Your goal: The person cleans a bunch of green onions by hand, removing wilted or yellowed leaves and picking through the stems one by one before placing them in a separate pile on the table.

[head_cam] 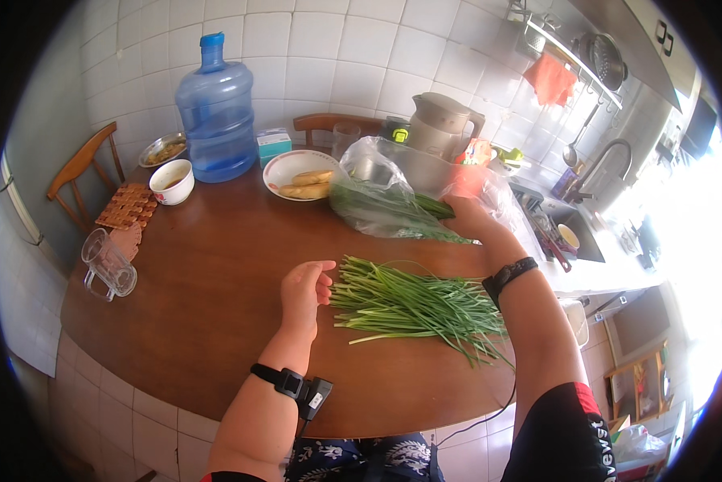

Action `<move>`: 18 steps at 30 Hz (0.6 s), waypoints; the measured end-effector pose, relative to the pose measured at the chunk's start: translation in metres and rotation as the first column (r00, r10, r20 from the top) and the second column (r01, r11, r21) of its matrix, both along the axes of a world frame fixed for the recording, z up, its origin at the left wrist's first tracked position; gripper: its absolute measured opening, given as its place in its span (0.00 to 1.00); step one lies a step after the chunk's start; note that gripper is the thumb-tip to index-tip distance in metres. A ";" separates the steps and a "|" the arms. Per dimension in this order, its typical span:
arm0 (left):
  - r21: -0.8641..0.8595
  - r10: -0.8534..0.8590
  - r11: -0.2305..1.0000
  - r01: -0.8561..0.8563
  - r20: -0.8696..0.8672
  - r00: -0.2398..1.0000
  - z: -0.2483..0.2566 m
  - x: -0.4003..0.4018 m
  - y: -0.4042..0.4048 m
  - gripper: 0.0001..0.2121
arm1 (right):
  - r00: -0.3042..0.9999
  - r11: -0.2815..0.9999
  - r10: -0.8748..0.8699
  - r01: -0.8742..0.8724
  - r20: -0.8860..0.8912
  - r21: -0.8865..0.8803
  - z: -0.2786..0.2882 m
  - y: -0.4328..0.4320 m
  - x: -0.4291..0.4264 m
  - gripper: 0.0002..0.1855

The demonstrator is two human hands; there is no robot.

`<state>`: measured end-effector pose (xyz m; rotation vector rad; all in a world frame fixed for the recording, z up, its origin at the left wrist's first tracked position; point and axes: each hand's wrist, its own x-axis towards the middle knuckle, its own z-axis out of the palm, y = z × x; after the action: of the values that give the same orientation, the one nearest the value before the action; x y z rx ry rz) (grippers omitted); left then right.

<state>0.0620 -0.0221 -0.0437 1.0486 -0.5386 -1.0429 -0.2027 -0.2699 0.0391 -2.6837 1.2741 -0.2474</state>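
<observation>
A loose pile of long green chives, probably garlic chives, lies on the brown wooden table in front of me. My left hand is at the pile's left end, fingers loosely curled and apart, with nothing held. Farther back, my right hand grips a bunch of similar greens at the side of a clear plastic bag. More greens show through the bag's film. My right fingertips are partly hidden by the hand itself.
Behind the bag stand a plate of bread sticks, a grey-brown pitcher and a drinking glass. A large blue water bottle, a bowl and a glass mug are at left. A cable hangs by the table's front edge.
</observation>
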 end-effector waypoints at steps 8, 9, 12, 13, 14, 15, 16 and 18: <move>0.010 -0.017 1.000 0.017 0.011 1.000 0.001 -0.003 -0.002 0.11 | 0.983 0.999 -0.021 0.028 -0.182 0.037 -0.037 -0.024 -0.004 0.38; 0.011 -0.021 1.000 0.021 0.020 1.000 0.000 -0.004 -0.003 0.12 | 0.980 0.993 -0.064 0.081 -0.190 0.086 -0.037 -0.025 -0.001 0.41; 0.024 -0.009 1.000 0.007 0.055 0.998 0.002 0.000 0.000 0.12 | 0.940 0.982 -0.189 0.187 -0.286 -0.033 -0.031 -0.011 0.019 0.47; 0.023 -0.011 1.000 0.010 0.055 0.998 0.001 -0.001 0.000 0.12 | 0.927 0.976 -0.218 0.214 -0.305 -0.049 -0.031 -0.012 0.019 0.48; 0.015 -0.012 1.000 0.011 0.048 0.999 -0.001 -0.001 -0.001 0.11 | 0.909 0.969 -0.243 0.241 -0.339 -0.048 -0.032 -0.018 0.018 0.49; 0.010 -0.011 1.000 0.010 0.047 0.999 -0.002 0.000 -0.002 0.11 | 0.892 0.963 -0.264 0.267 -0.368 -0.043 -0.037 -0.027 0.018 0.49; 0.000 -0.013 1.000 0.013 0.039 0.999 -0.003 -0.001 -0.002 0.11 | 0.869 0.954 -0.288 0.296 -0.402 -0.044 -0.041 -0.038 0.014 0.50; -0.006 -0.028 1.000 0.028 0.029 0.999 -0.004 -0.004 -0.005 0.11 | 0.899 0.974 -0.218 0.222 -0.380 -0.034 -0.056 -0.069 -0.007 0.51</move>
<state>0.0580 -0.0273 -0.0473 1.0548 -0.5815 -1.0513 -0.2094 -0.3386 -0.0168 -2.6604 1.6830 0.2743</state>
